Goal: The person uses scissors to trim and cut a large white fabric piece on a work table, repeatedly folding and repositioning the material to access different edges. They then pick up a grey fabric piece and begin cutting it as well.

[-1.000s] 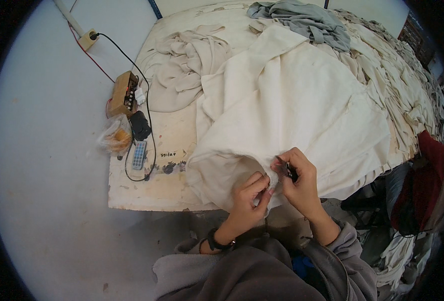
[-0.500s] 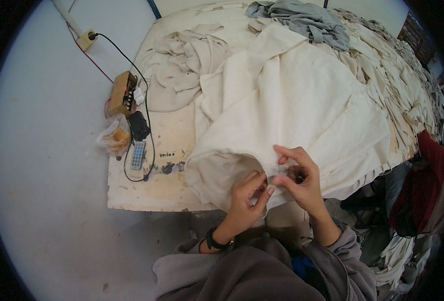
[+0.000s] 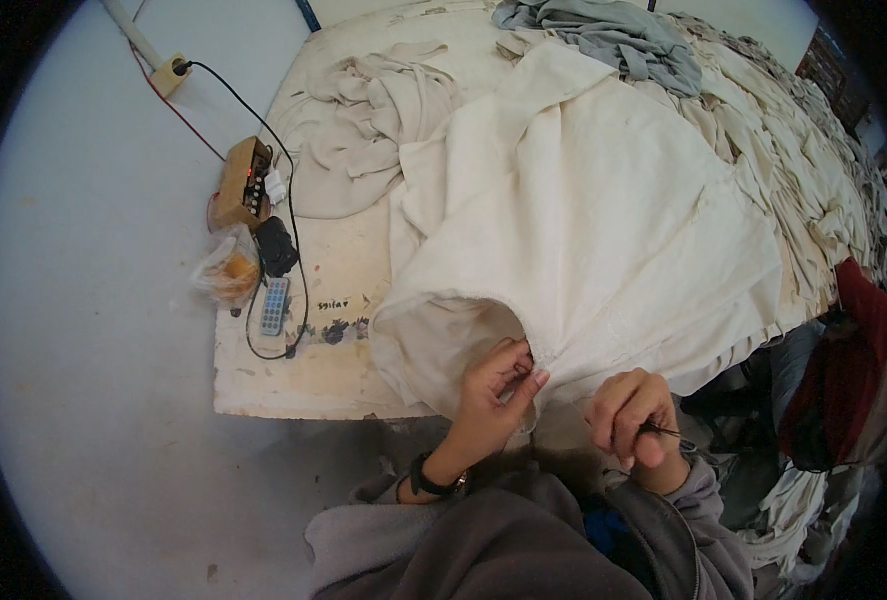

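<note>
A cream cloth garment (image 3: 613, 200) lies spread over the near part of the table, its round open edge facing me. My left hand (image 3: 496, 388) pinches that edge at the right side of the opening, thumb on top and fingers partly inside. To the right, apart from the cloth and lower, my right hand (image 3: 635, 418) is curled closed. A small dark tool with thin points (image 3: 657, 430) sticks out of its grip; most of it is hidden by the fingers, so its exact kind is unclear.
Beige cloth (image 3: 363, 130) lies crumpled at the table's far left, grey cloth (image 3: 603, 40) at the back. Heaped fabric (image 3: 763, 150) covers the right side. A remote control (image 3: 275, 306), plastic bag (image 3: 228, 268), wooden box (image 3: 243, 185) and black cable (image 3: 298, 230) line the left edge.
My right hand has moved down and right, away from the garment's edge, and its fingers have curled in. My left hand keeps its pinch in the same place.
</note>
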Action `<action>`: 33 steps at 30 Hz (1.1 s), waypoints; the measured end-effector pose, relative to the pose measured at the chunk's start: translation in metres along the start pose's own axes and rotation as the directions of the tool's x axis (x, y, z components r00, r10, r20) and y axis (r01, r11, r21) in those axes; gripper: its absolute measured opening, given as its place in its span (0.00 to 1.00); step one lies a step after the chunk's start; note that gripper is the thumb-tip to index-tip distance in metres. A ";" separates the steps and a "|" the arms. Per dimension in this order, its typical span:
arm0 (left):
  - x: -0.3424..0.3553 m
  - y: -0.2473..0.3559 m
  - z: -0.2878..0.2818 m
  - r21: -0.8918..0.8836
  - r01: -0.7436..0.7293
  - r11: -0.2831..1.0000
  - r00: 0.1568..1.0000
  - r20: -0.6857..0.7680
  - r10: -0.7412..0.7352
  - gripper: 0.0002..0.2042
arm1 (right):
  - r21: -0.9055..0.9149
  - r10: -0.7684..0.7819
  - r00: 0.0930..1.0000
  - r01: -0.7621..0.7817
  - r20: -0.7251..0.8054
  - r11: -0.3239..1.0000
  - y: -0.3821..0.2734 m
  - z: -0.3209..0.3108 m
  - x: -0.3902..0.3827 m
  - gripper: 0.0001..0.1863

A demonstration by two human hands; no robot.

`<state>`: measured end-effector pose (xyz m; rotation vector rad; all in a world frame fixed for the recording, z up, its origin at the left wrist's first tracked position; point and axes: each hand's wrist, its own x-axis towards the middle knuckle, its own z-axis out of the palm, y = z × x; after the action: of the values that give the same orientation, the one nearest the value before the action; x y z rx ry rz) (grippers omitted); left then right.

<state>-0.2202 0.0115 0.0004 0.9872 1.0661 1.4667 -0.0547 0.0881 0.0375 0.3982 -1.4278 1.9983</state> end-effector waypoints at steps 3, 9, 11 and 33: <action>-0.002 -0.001 -0.003 -0.091 0.013 0.996 1.000 -0.009 -0.014 0.08 | -0.529 0.006 0.944 -0.190 -0.330 0.827 -0.001 0.002 -0.002 0.10; -0.004 -0.001 -0.003 -0.142 0.015 0.990 0.999 0.030 -0.011 0.07 | -0.810 -0.188 0.840 -0.393 -0.508 0.435 0.022 0.006 0.005 0.21; -0.004 -0.001 -0.002 -0.146 0.003 0.989 1.000 0.012 -0.001 0.08 | -0.881 -0.252 0.867 -0.342 -0.430 0.326 0.023 0.005 0.004 0.18; -0.004 0.003 -0.002 -0.309 0.065 0.949 0.998 0.023 -0.061 0.07 | -0.899 -0.235 0.876 -0.369 -0.422 0.237 0.012 0.013 0.006 0.10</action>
<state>-0.2223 0.0070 0.0023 0.7316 0.8185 1.5167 -0.0687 0.0753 0.0367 -0.7360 -2.0005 0.7110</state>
